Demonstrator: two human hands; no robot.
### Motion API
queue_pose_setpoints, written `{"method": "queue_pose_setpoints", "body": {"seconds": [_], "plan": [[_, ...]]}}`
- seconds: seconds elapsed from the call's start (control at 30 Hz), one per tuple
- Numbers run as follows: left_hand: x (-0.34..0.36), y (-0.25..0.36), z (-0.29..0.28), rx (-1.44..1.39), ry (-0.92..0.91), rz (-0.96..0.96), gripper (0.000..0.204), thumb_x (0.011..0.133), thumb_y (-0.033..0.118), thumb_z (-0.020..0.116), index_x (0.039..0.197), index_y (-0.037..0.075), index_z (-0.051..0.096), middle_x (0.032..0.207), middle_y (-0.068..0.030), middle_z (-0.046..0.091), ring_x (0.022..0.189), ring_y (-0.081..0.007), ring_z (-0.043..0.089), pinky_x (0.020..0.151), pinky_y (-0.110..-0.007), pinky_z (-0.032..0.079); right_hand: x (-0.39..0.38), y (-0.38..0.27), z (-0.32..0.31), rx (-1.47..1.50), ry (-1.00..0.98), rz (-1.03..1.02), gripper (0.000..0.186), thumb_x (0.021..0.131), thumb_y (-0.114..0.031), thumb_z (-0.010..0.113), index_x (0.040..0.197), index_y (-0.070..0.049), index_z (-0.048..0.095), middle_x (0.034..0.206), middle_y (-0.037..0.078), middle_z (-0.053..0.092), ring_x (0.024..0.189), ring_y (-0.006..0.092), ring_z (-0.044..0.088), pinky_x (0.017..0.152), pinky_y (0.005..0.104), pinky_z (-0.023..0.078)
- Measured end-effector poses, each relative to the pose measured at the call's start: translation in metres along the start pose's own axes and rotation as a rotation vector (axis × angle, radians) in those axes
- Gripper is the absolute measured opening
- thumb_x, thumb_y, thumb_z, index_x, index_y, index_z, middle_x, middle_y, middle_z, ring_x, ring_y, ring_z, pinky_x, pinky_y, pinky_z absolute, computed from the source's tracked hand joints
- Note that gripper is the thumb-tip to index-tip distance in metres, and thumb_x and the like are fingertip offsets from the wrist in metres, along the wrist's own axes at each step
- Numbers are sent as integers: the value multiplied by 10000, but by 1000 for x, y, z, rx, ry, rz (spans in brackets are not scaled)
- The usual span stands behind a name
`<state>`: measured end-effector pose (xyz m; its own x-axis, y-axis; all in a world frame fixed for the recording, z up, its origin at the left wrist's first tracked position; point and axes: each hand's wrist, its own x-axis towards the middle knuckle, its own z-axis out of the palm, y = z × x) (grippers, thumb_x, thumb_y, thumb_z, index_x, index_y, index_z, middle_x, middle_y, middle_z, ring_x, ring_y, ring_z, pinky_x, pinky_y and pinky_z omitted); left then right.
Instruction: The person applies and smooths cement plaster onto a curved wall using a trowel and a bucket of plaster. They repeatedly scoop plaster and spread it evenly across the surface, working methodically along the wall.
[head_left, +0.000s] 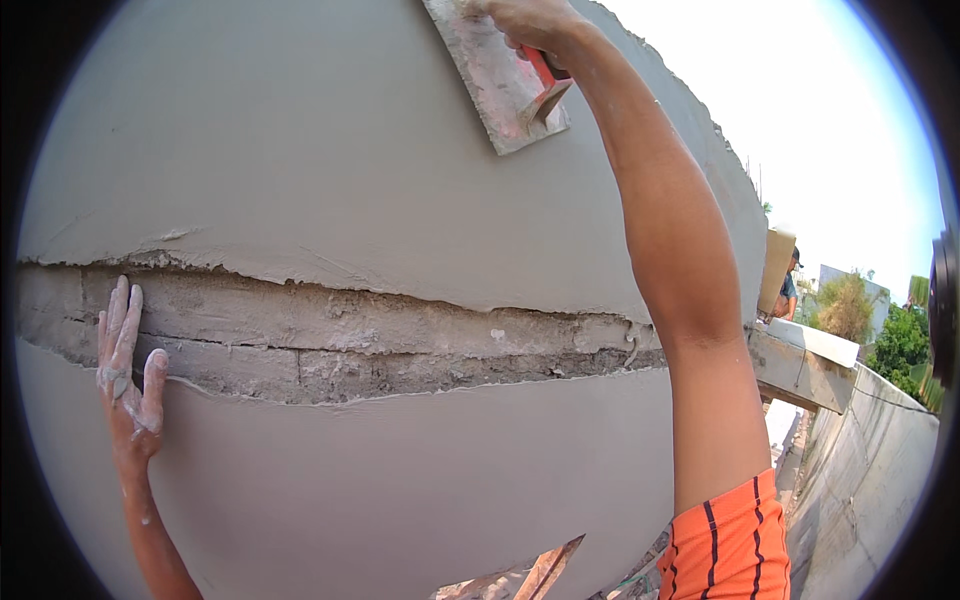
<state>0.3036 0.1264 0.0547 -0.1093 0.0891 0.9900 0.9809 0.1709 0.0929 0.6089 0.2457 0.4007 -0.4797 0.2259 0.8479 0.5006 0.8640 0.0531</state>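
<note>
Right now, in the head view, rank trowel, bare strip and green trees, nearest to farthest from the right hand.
1. Trowel: in the right hand.
2. Bare strip: below, across the wall.
3. Green trees: far right, in the background.

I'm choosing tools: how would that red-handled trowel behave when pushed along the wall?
The trowel is probably stiff: its long edge looks straight. It looks thin, so perhaps light for its size. It should glide readily, as the plaster looks smooth.
</note>
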Motion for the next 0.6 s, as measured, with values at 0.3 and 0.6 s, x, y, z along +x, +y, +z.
{"method": "queue_pose_setpoints", "body": {"seconds": [0.3, 0.6], "plan": [[-27, 42, 16, -104, 154, -119, 474, 951, 188, 396, 1386, 1, 390, 1436, -157, 395, 1366, -305, 312, 1146, -471, 143, -117, -12, 73, -418, -71, -353, 281, 850, -191, 547, 1036, 1, 631, 905, 236, 659, 877, 341, 659, 796, 449, 525], [-42, 133, 68, 87, 65, -145, 466, 972, 204, 341, 1393, 10, 382, 1450, -166, 369, 1370, -302, 302, 1148, -461, 134, -63, 220, -99, -606, 332, 229, 617, 946, -352, 358, 1412, -5, 152, 1390, 278, 365, 1284, 420, 366, 1082, 487, 273]]}}
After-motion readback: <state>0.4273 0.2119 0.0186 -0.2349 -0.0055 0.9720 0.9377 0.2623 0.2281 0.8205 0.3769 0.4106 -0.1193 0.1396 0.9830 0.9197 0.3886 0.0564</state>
